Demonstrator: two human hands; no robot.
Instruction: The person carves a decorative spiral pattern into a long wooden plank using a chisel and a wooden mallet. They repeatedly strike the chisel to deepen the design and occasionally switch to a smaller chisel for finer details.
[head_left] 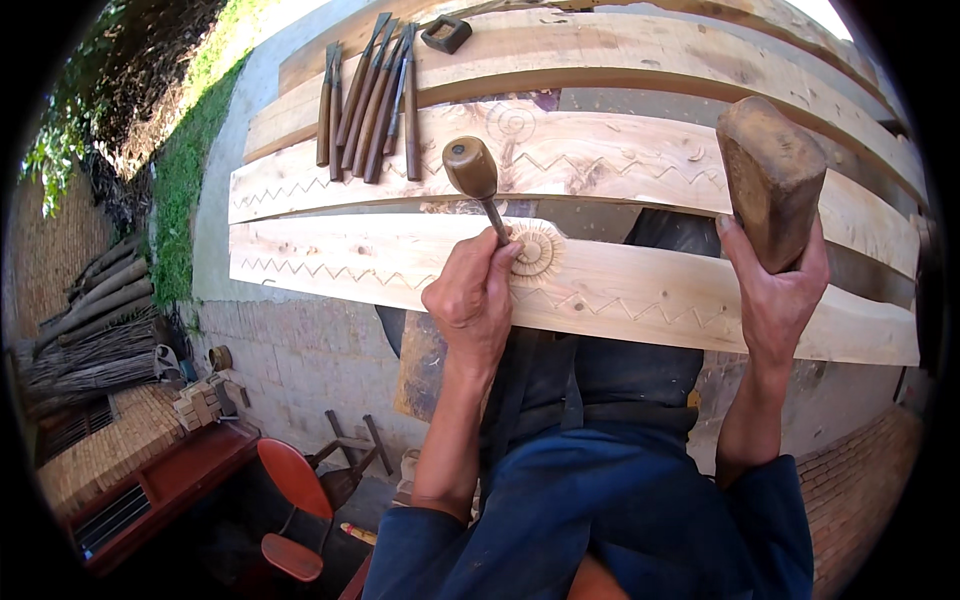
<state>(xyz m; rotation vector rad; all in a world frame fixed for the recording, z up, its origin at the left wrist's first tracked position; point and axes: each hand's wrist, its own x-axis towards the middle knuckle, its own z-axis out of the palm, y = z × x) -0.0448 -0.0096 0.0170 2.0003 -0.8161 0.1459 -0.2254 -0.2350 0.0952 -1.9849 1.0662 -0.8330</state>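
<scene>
Beyond the carved rosette and off to its left, a row of wood-handled chisels lies across the planks. Just left of the rosette, my left hand is clenched around a tilted chisel, its tip hidden by my fingers. The near plank bears the rosette and zigzag lines. Well right of the rosette, my right hand grasps a blocky wooden mallet.

Green grass, stacked logs, red chair, grey paving
</scene>
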